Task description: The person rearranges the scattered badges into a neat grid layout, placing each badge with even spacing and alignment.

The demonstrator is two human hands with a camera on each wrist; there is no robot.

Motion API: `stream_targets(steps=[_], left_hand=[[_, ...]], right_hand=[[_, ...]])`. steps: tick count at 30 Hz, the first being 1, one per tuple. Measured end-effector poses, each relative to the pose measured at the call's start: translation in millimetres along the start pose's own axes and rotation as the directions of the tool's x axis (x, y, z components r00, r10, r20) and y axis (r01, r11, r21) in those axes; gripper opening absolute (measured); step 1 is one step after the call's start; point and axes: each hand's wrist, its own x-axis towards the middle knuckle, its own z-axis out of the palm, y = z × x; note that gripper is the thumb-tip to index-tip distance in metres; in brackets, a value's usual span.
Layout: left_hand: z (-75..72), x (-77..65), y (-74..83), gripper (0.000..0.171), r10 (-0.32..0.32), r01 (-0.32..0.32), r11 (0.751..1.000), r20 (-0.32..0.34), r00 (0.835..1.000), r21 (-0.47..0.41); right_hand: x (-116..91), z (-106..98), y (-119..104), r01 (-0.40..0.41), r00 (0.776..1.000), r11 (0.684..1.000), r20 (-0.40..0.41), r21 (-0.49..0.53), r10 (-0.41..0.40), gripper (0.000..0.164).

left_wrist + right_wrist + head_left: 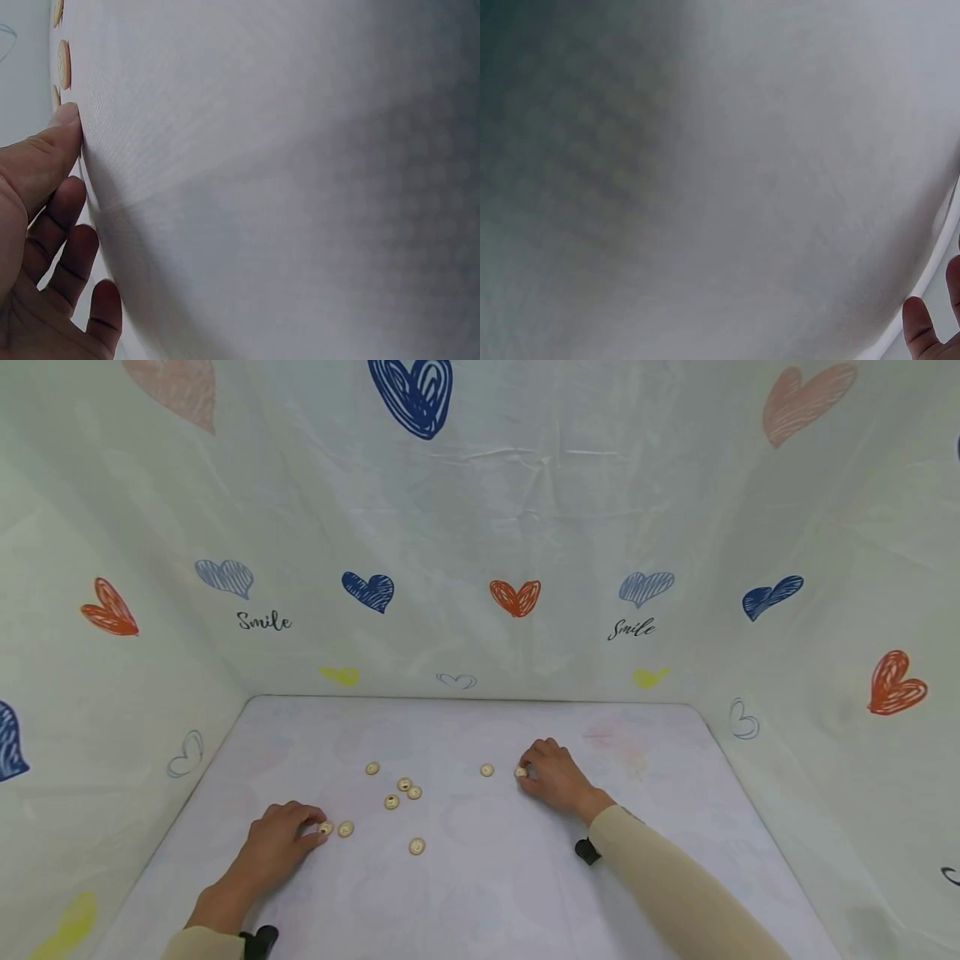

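Note:
Near the left side of the table, my left hand [279, 843] pinches a round wooden piece [326, 828] between thumb and forefinger. A second wooden piece [346, 829] lies just to the right of it. In the left wrist view my left thumb [60, 131] lies close by the pieces, its other fingers loosely bent. Farther back on the right, my right hand [557, 777] pinches another round wooden piece [521, 772] with thumb and forefinger. To its left sits a single wooden piece [487, 770]. The right wrist view shows only fingertips [919, 322] at its corner.
Between the hands lie more round wooden pieces: one at the back [372, 767], a touching pair with one piece [392, 802] beside it, and one nearer the front [417, 846]. A white cloth with printed hearts [515, 598] surrounds the white table [480, 910].

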Motion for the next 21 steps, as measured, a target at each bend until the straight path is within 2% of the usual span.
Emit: stream_targets(steps=[21], left_hand=[[0.1, -2.9, 0.8, 0.026, 0.012, -0.012, 1.0, -0.01, 1.0, -0.004]], right_hand=[[4.2, 1.9, 0.1, 0.017, 1.0, 0.999, 0.008, -0.04, -0.017, 0.012]])
